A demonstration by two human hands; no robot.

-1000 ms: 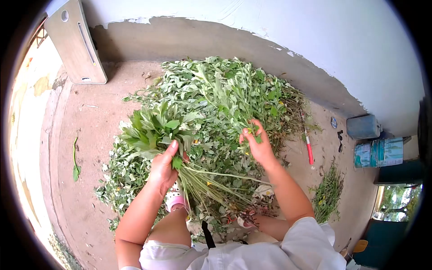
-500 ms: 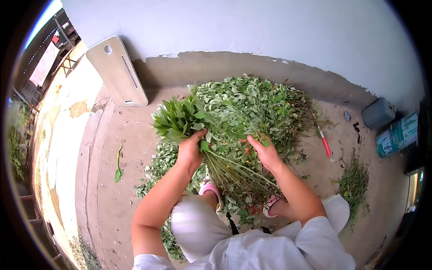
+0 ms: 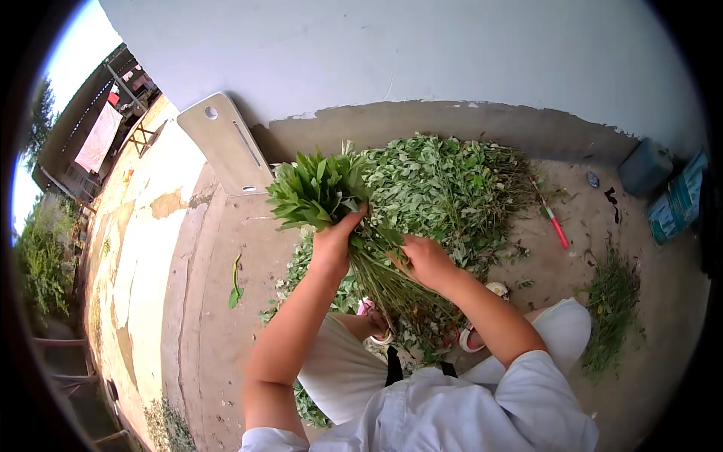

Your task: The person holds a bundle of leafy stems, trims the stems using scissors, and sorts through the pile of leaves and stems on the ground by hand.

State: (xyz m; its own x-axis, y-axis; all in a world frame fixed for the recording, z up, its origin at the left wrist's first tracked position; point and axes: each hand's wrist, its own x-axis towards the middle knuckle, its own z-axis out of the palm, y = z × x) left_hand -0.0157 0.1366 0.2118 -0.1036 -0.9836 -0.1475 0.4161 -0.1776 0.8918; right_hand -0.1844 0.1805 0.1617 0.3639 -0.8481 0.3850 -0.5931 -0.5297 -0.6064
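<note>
A bunch of leafy green stems (image 3: pixel 316 184) is gripped in my left hand (image 3: pixel 337 239), just below its broad leaves. The bare stems (image 3: pixel 392 282) fan out down and to the right. My right hand (image 3: pixel 425 262) is closed at the side of these stems, with green leaves showing at its fingers. Its fingertips are partly hidden, so I cannot tell how many stems it holds. Behind both hands spreads a large heap of cut leafy stems (image 3: pixel 444 181) on the concrete floor.
A red-handled tool (image 3: pixel 558 232) lies right of the heap. A smaller pile of greens (image 3: pixel 611 313) is farther right, near a dark plastic jug (image 3: pixel 645 169) and a blue-green bag (image 3: pixel 678 200). A beige board (image 3: pixel 226 147) leans on the wall. One loose sprig (image 3: pixel 236 282) lies left.
My right hand has moved left, in against the stems of the bunch, from a spot apart from it. The left hand keeps its grip. The view has shifted, showing more of the yard.
</note>
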